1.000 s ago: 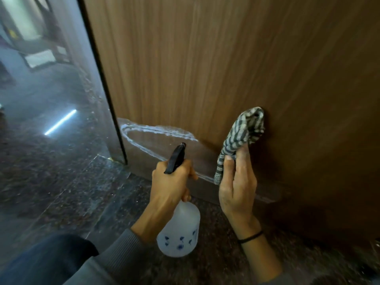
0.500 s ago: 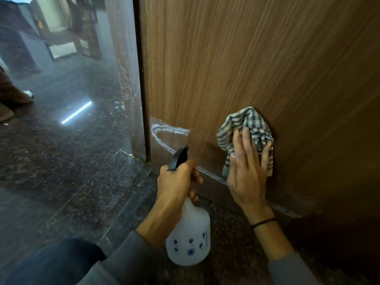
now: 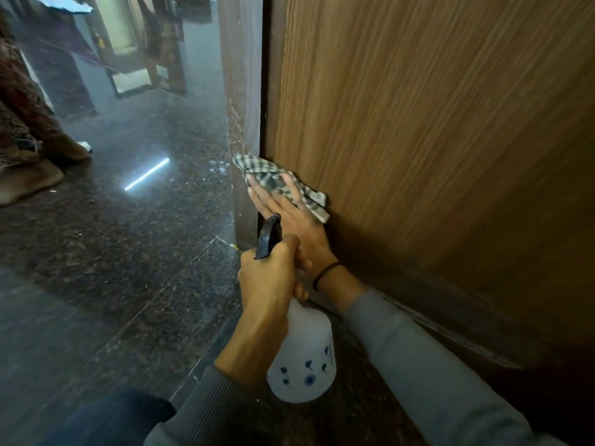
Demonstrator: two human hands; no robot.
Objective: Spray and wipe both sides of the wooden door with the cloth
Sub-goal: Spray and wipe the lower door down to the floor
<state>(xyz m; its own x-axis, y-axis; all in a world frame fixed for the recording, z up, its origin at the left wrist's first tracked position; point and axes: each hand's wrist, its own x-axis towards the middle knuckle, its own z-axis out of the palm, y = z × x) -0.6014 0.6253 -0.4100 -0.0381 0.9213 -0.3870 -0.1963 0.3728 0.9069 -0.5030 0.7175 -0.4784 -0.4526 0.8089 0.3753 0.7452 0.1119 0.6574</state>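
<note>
Two hands work low against one wooden door (image 3: pixel 434 140), a broad flat panel of warm mid-brown with fine straight grain running up and away from the fingers. Its surface looks smooth and matt. A darker band crosses its foot, below and to the right of the right wrist.

One cloth (image 3: pixel 277 180), thin woven fabric checked in dark grey and off-white, lies crumpled under the right hand (image 3: pixel 289 214). That hand is flat, fingers straight and spread, pressing the cloth onto the door at its near vertical edge. A fold spills past the fingertips to the left, and a corner sticks out to the right of the knuckles. One thin black band (image 3: pixel 326 273) circles the right wrist, above a grey sleeve (image 3: pixel 434 381).

One spray bottle (image 3: pixel 302 358) hangs from the left hand (image 3: pixel 270 278), which is curled tight round its neck just below and in front of the right hand. The body is rounded, milky translucent plastic with small blue flower prints. The black trigger head (image 3: pixel 267 236) rises above the left knuckles, overlapping the right palm.

Left of both hands spreads a polished, speckled dark stone floor (image 3: pixel 112 252) carrying one bright strip of reflected light (image 3: pixel 146 178).
</note>
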